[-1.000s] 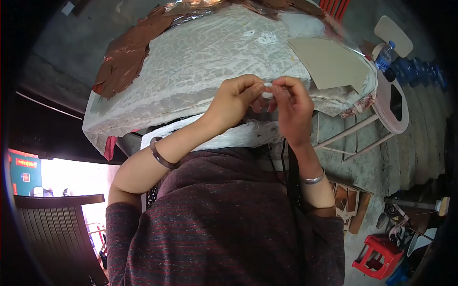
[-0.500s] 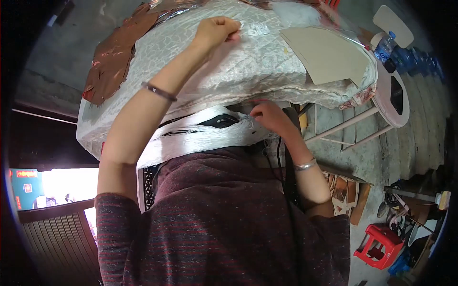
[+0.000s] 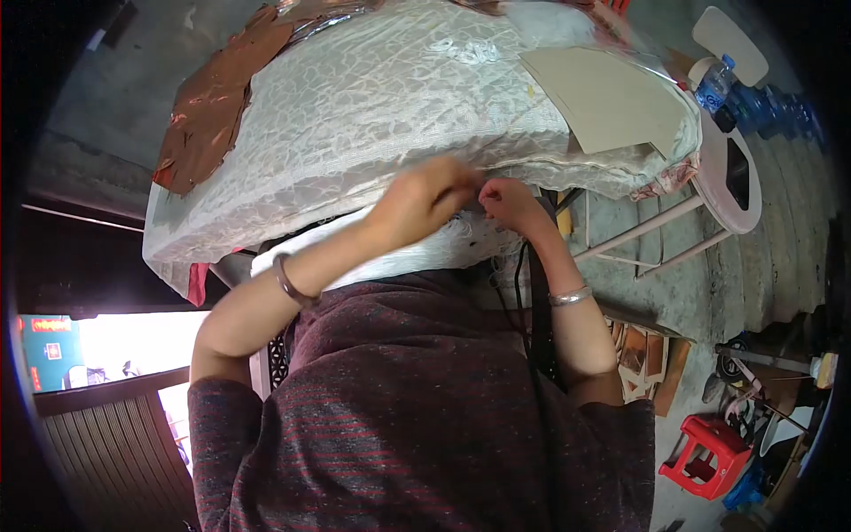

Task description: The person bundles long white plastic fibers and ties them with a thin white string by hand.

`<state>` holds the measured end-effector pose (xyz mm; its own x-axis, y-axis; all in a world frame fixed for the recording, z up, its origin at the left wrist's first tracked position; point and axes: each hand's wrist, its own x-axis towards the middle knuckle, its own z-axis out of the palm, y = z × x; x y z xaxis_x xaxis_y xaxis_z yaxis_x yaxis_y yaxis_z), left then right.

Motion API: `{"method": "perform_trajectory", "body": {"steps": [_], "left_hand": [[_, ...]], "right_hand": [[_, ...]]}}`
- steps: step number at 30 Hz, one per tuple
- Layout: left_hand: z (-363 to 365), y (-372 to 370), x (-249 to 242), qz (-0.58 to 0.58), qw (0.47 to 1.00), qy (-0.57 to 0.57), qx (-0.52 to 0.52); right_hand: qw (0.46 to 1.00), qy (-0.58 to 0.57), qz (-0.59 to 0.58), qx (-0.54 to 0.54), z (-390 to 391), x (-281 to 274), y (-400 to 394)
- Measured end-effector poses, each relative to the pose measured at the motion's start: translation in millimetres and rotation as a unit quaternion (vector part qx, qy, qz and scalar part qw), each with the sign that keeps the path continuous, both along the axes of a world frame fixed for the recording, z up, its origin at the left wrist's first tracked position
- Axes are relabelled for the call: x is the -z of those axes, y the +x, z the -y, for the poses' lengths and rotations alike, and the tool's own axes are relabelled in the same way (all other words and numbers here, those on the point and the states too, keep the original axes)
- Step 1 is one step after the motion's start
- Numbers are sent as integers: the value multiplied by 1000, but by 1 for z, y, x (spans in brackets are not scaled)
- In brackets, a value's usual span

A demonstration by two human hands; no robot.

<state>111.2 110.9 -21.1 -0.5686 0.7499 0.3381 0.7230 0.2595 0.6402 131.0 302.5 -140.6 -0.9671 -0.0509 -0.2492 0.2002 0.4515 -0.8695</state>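
Note:
Across my lap lies a bundle of white thread (image 3: 372,260), with loose strands at its right end. Just above that end, my right hand (image 3: 516,209) is closed, thumb and fingers pinched together; what they hold is too small to make out. My left hand (image 3: 430,202), smeared by motion, is beside the right one, and its fingertips cannot be read. Both hands are at the near edge of the table, which has a white lace-patterned cloth (image 3: 355,124). Farther back on the cloth sits a small heap of white looped thread pieces (image 3: 474,51).
Grey-beige card sheets (image 3: 603,97) lie on the table's right, brown shiny sheets (image 3: 213,106) on its left. A white folding chair (image 3: 731,186) stands at the right, with a water bottle (image 3: 714,86) near it. A red stool (image 3: 706,457) is on the floor.
My left hand has come down from the heap on the table to beside my right hand. A white piece at the heap's left now shows. The right hand has shifted slightly.

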Motion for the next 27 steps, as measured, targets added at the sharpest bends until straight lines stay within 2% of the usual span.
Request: {"method": "perform_trajectory", "body": {"steps": [1,2,3,4,6,7,9,10,11,12,16,19,21,25,27], "left_hand": [[7,6,11,5,999,-19,25],[13,10,25,4,999,-19,26],[17,11,38,1,999,-31,14],[22,11,49,-4,999,-43,2],[29,13,60,-6,999,-34,-2],[32,14,64,-3,1000,-26,-9],[39,15,71,-16,999,-34,-3],[42,18,72,-12,1000,-29,0],[45,19,73,-8,1000,-25,3],[47,17,78,-7,999,-34,12],[48,20,83,-47,999,-25,0],[49,14,94,-85,996,-27,14],[51,13,101,-63,997,-40,8],[49,13,100,-72,996,-44,9],[49,13,100,-72,997,-35,8]], "right_hand": [[1000,0,-1,2,2,12,-1],[986,58,-149,-46,7,28,-2],[944,116,-294,-94,7,43,-4],[943,118,-298,-92,10,40,-3],[934,258,-196,-154,17,30,3],[933,262,-197,-150,12,32,2],[957,205,-201,-50,-1,34,-4],[955,209,-204,-51,-3,24,-1],[995,57,-83,-1,-3,7,5],[993,-96,41,48,-3,-7,9],[989,-141,-6,39,-4,-25,11],[994,-99,6,53,-7,-43,18],[998,-19,-56,37,-14,-57,27],[994,4,-93,64,-17,-69,35],[987,60,-141,49,-19,-71,33]]}}
